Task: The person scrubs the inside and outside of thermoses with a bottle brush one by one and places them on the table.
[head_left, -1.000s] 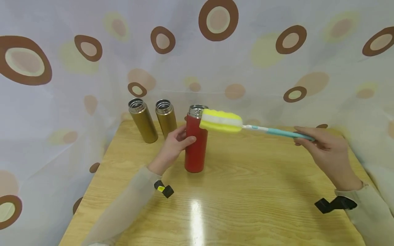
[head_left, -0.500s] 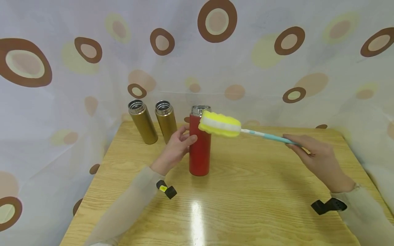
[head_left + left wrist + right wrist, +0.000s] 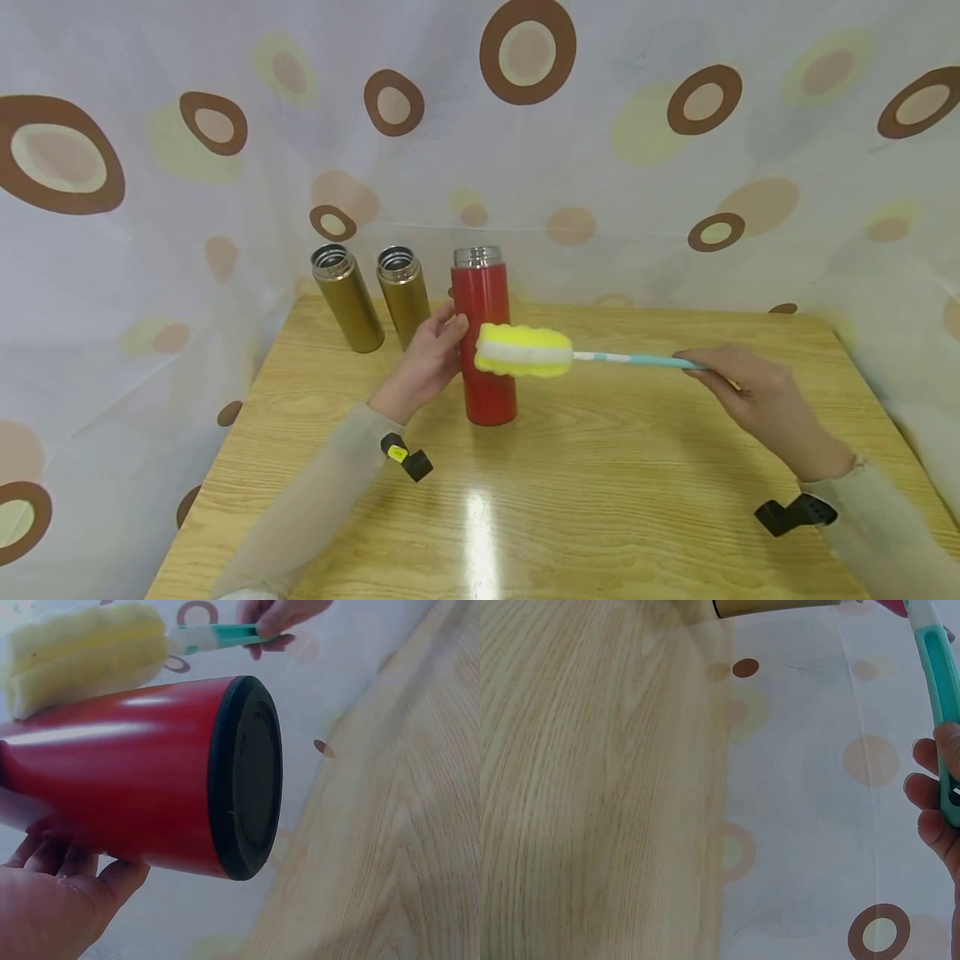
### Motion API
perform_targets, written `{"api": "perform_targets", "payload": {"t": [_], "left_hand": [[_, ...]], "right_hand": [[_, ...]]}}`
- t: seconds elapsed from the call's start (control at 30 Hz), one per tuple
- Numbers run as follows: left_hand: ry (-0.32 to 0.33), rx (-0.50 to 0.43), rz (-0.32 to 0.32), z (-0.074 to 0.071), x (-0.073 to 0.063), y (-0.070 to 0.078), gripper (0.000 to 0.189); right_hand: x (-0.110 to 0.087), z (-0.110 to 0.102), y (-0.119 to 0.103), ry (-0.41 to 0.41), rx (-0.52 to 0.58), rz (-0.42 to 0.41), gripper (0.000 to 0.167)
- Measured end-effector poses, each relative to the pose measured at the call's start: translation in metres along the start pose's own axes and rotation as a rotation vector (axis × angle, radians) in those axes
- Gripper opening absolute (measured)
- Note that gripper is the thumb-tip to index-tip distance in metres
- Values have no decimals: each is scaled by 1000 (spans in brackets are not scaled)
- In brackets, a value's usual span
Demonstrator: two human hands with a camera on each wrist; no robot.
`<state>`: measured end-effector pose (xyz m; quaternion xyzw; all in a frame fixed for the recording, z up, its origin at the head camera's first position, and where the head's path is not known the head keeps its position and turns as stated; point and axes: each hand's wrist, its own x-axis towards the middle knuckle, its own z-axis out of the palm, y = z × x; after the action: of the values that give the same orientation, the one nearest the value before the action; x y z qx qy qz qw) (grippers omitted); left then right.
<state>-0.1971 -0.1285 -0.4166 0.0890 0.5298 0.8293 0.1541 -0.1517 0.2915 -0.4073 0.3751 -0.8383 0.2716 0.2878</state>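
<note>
My left hand (image 3: 423, 367) grips a red vacuum flask (image 3: 482, 296) from its left side, thumb on the front. The flask has no lid, and its steel neck is at the top. In the left wrist view its black base (image 3: 255, 780) shows, lifted off the table. My right hand (image 3: 761, 400) pinches the teal end of a bottle brush (image 3: 525, 350), held level. The brush's yellow and white sponge head lies across the front of the flask's red wall; whether it touches I cannot tell. In the right wrist view, fingers and thumb hold the teal handle (image 3: 939, 682).
Two gold flasks (image 3: 348, 300) without lids stand upright at the back left of the wooden table (image 3: 600, 500); the left hand partly covers the nearer one. Behind and at both sides hangs a pale curtain (image 3: 622, 50) with brown ring patterns.
The brush head has moved down from near the flask's neck to its middle. My right hand has come left and lower. The flask's base has shifted right, and its tilt has changed.
</note>
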Motion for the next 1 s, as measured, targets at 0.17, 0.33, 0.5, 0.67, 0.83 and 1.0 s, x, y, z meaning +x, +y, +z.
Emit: {"api": "perform_targets", "payload": {"t": [0.17, 0.33, 0.5, 0.67, 0.83, 1.0], "left_hand": [[-35, -62, 37, -4, 1, -1, 96], [-64, -102, 64, -6, 3, -1, 88], [-53, -108, 72, -5, 5, 2, 93], [-40, -113, 44, -5, 5, 2, 92], [-62, -87, -26, -4, 5, -1, 96], [-94, -70, -85, -3, 2, -4, 100]], "right_hand": [[-6, 5, -1, -37, 26, -10, 46], [-12, 6, -2, -96, 46, -6, 44], [-16, 7, -3, -138, 66, -4, 43], [-17, 9, -2, -121, 82, -35, 42], [-15, 9, -2, -107, 65, -31, 44], [-12, 6, 1, -53, 55, -9, 46]]}}
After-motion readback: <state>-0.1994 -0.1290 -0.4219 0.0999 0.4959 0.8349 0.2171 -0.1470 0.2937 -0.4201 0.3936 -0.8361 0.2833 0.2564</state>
